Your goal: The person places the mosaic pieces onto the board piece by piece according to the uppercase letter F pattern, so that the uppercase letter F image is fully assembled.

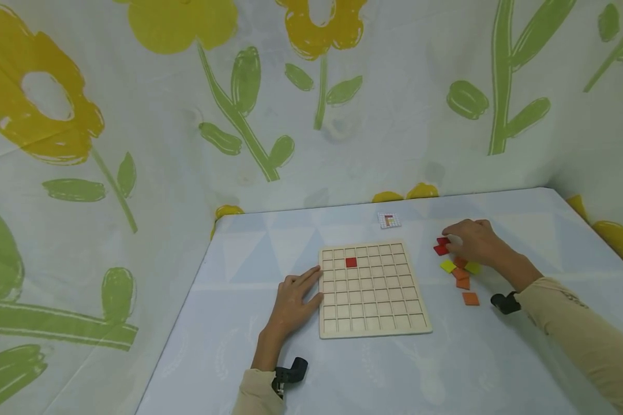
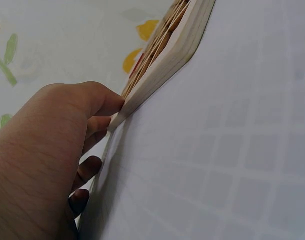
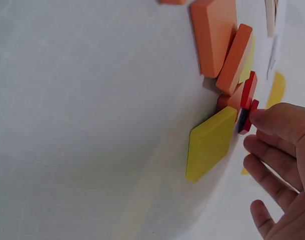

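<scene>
A pale wooden grid board (image 1: 324,331) lies flat on the table with one red tile (image 1: 351,262) in its upper rows. My left hand (image 1: 292,300) rests against the board's left edge, fingers extended; the left wrist view shows the thumb (image 2: 110,100) touching the side. At the right, my right hand (image 1: 475,242) is over a loose group of tiles. Thumb and index finger pinch a red tile (image 3: 253,106); the index fingertip is hidden in the right wrist view. Another red tile (image 1: 441,250) lies just beside it.
Yellow tiles (image 1: 448,266) and several orange tiles (image 1: 462,283) lie near the right hand, some overlapping. One orange tile (image 1: 470,298) lies apart, nearer me. A small printed pattern card (image 1: 389,220) lies beyond the board. A flower-printed curtain (image 1: 342,161) hangs behind the table.
</scene>
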`<state>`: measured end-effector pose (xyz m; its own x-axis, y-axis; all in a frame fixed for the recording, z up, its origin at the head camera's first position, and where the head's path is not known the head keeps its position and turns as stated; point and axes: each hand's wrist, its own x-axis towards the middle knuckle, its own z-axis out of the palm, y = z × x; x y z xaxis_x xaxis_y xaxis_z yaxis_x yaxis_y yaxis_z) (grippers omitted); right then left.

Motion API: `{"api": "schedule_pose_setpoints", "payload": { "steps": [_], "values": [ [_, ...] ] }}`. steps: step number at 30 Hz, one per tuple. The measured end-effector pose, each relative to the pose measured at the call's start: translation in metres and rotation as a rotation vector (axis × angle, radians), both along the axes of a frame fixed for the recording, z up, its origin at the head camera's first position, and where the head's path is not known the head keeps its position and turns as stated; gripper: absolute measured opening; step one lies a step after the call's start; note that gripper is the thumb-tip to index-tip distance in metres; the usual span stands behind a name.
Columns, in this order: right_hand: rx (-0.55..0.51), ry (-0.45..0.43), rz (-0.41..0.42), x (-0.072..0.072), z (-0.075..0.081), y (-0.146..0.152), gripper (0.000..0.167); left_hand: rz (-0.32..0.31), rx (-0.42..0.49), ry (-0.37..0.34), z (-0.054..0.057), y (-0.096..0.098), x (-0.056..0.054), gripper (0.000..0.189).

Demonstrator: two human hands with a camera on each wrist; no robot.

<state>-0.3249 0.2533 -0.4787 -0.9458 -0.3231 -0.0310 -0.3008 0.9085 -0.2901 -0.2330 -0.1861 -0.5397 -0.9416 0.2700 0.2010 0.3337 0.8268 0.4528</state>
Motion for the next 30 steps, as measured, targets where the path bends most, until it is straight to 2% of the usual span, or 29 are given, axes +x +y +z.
{"api": "schedule_pose_setpoints", "payload": {
  "steps": [7, 13, 18, 25, 30],
  "values": [
    [-0.003, -0.011, -0.013, -0.008, -0.008, 0.007, 0.035, 0.001, -0.006, 0.007, 0.000, 0.000, -0.001, 0.054],
    [-0.013, 0.001, 0.013, -0.009, -0.012, 0.009, 0.030, 0.008, -0.021, -0.006, -0.003, 0.000, -0.002, 0.055],
    [-0.043, 0.026, 0.034, -0.009, -0.013, 0.009, 0.028, 0.002, 0.000, 0.002, -0.004, 0.000, -0.002, 0.055],
    [-0.056, -0.002, 0.019, -0.010, -0.017, 0.008, 0.029, 0.015, -0.002, -0.002, -0.006, 0.000, -0.002, 0.055],
    [-0.070, -0.010, 0.010, -0.011, -0.017, 0.009, 0.031, 0.001, 0.016, 0.028, -0.006, 0.000, -0.003, 0.054]
  ]
}}
